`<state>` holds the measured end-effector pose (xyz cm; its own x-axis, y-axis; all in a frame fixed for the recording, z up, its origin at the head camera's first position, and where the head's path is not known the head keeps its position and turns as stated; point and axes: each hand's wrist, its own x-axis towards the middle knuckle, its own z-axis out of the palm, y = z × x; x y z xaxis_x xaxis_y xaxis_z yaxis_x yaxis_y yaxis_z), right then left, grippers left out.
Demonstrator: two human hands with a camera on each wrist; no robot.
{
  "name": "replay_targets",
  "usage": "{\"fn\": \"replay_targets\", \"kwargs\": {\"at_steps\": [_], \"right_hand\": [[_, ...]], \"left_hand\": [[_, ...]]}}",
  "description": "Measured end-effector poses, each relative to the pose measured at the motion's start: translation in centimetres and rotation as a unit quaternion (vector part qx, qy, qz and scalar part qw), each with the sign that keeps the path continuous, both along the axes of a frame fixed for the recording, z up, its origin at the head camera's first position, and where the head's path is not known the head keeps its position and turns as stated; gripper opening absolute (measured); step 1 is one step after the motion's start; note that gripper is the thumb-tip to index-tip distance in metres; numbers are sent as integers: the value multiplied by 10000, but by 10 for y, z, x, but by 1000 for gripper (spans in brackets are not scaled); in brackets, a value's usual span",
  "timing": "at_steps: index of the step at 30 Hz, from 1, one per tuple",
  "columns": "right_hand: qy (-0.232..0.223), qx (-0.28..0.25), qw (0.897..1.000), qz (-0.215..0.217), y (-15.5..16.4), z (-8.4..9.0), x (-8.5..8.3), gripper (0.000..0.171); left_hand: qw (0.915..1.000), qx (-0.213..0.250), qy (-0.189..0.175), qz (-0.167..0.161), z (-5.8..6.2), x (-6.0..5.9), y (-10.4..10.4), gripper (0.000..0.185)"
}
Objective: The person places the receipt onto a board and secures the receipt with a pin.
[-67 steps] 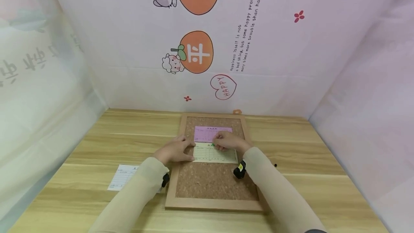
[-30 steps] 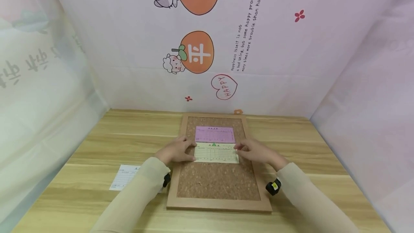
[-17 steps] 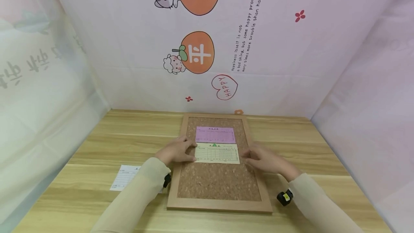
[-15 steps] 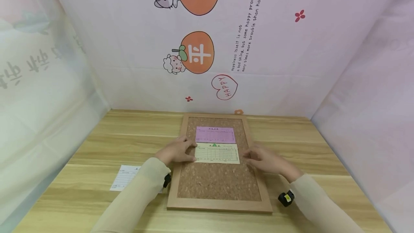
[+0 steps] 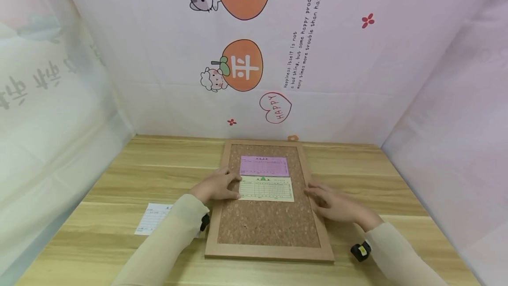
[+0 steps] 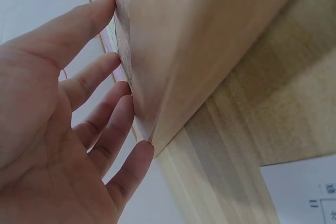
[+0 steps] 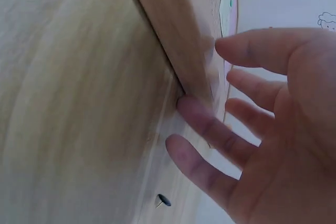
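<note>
I'm in cloth-walled booth [image 5: 158,56]; can't tell wider room. Cartoon-printed backdrop [image 5: 337,56] at 12 o'clock, pale drape [image 5: 47,144] at 9, pinkish drape [image 5: 456,127] at 3, wood-grain table [image 5: 254,272] at 6.

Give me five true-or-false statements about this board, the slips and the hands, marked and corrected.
1. In the head view, the pink slip appears above the yellow slip. True.
2. The white sheet lies on the corkboard. False: it lies on the table, left of the corkboard.
3. A dark tack lies on the table near the right hand. True.
4. The left hand rests on the pink slip. False: it is at the yellow slip's left edge.
5. A green pin sits at the yellow slip's upper edge. True.
</note>
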<state>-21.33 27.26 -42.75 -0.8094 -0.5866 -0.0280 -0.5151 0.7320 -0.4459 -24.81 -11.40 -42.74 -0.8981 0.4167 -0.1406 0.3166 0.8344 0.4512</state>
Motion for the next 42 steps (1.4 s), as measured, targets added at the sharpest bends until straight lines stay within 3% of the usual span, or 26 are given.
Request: {"fn": "replay_targets", "kwargs": {"at_steps": [14,19,26,31,35,42], "right_hand": [[-949,-10,9949,329,10,4,0,63],[-1081,-54,9933,396,10,5,-1,64],[-1283,-104,9911,340,11,5,-1,66],[-1302,-171,9907,357,12,2,-1,67],[-1241,-147,9914,384,14,-2,-3,67],[-1278,-253,9905,439,15,-3,-2,68]], "left_hand": [[10000,39,-57,-19,-1,-2,1,55],[9999,90,-67,-87,1,-2,-1,56],[9968,334,96,-725,1,-4,-12,57],[9891,1011,-75,-1064,0,-4,-23,55],[9839,1437,-239,-1039,1,-1,-30,51],[9864,1458,-11,-762,7,5,-50,42]]}}
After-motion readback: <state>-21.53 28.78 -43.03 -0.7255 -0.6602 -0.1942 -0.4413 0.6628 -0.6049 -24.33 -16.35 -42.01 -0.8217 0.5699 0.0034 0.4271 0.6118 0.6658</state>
